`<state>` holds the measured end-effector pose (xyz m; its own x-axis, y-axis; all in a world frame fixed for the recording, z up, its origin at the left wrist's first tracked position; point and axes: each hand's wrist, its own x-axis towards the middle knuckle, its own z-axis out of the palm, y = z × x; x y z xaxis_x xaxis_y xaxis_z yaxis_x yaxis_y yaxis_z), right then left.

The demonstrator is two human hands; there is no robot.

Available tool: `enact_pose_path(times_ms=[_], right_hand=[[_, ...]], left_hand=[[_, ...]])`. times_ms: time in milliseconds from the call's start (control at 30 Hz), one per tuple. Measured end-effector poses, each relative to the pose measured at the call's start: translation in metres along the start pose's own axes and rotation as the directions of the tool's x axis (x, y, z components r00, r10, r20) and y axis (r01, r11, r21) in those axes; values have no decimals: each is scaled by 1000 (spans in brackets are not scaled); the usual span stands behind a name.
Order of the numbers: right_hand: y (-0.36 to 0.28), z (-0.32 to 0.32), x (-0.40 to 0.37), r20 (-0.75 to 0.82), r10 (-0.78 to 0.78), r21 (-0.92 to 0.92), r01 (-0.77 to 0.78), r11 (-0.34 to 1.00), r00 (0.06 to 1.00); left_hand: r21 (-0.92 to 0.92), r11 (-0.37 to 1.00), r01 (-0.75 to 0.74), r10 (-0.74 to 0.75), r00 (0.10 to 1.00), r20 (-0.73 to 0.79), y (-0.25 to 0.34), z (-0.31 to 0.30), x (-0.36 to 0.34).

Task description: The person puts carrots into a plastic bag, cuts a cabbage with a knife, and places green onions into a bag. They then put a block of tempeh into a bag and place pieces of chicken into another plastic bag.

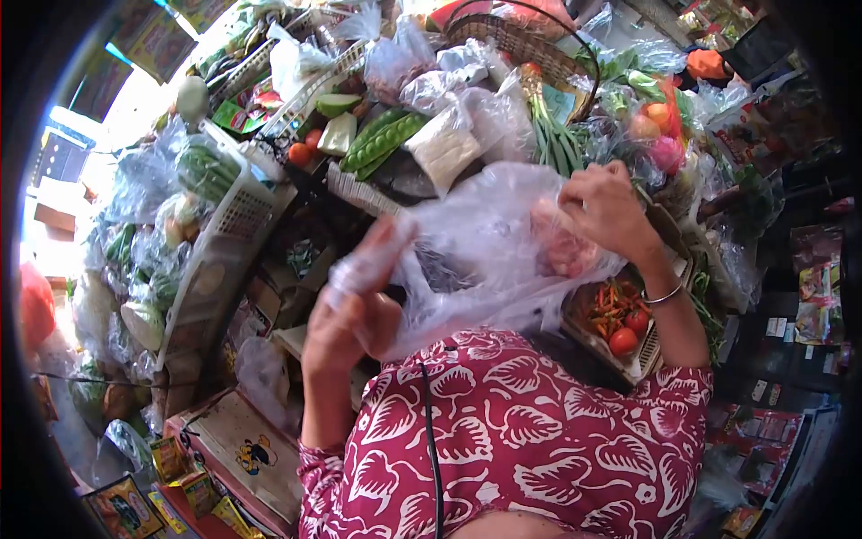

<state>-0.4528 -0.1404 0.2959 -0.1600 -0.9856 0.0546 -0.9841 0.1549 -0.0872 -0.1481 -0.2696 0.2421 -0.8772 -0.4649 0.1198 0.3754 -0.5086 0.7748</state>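
Note:
A thin, clear plastic bag is stretched between my two hands in front of my chest. My left hand, blurred by motion, grips its left side, with film bunched around the fingers. At the bag's right side, my right hand has its fingers curled on the film. Pinkish-red pieces show through the plastic below the right fingers; I cannot make out what they are. A dark patch shows through the bag's middle.
Below my right wrist, a box holds red tomatoes and chillies. Ahead lie green bean pods, a white packet and spring onions. A white crate of bagged vegetables stands left, and a wicker basket stands behind.

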Motion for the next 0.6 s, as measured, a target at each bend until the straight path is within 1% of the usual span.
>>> enact_pose_path(times_ms=[33, 67, 100, 133, 200, 233, 267, 300, 333, 367, 400, 433, 467, 500, 533, 600], right_hand=[[13, 7, -1, 47, -5, 50, 2, 999, 999], [26, 9, 0, 96, -14, 100, 4, 995, 995], [40, 6, 9, 124, 30, 449, -83, 890, 992], [51, 2, 22, 122, 22, 451, -75, 889, 992], [70, -1, 48, -1, 140, 451, -124, 884, 990], [84, 12, 64, -40, 57, 417, -35, 908, 998], [98, 32, 80, -38, -16, 357, 28, 933, 999], [108, 53, 95, -31, -88, 297, 93, 950, 996], [112, 70, 108, -28, -90, 302, 94, 949, 996], [114, 86, 120, -89, -178, 262, 195, 945, 980], [114, 96, 128, -147, -265, 216, 292, 932, 953], [114, 102, 133, -143, -267, 221, 294, 930, 953], [113, 107, 138, -24, -232, 165, 233, 958, 972], [113, 111, 141, 96, -187, 101, 177, 979, 978], [115, 114, 142, 104, -188, 106, 177, 979, 977], [123, 111, 139, 109, -221, 37, 218, 975, 969]], left_hand=[[-82, 990, 115, -116, 993, 2, -6, 6, 1], [-125, 984, 124, -131, 990, -55, -15, 10, -3], [-142, 977, 160, -167, 985, -39, -20, 10, -7], [-158, 968, 195, -201, 979, -26, -21, 8, -12], [-147, 967, 207, -216, 975, -50, -25, 9, -22], [-140, 967, 215, -221, 975, -29, -28, 7, -30], [-133, 960, 245, -251, 968, -30, -24, 11, -31], [-108, 963, 246, -251, 968, -34, -24, 13, -33], [-85, 965, 246, -250, 967, -40, -24, 16, -35], [-60, 979, 197, -203, 970, -133, -25, 23, -35], [-62, 978, 200, -207, 968, -139, -23, 28, -34], [-80, 979, 189, -200, 967, -157, -22, 31, -32], [-97, 979, 178, -193, 966, -174, -21, 32, -31], [-98, 988, 123, -141, 965, -220, -25, 28, -36], [-104, 986, 127, -147, 963, -226, -23, 28, -35], [-202, 976, 82, -136, 953, -270, -18, 30, -32]])
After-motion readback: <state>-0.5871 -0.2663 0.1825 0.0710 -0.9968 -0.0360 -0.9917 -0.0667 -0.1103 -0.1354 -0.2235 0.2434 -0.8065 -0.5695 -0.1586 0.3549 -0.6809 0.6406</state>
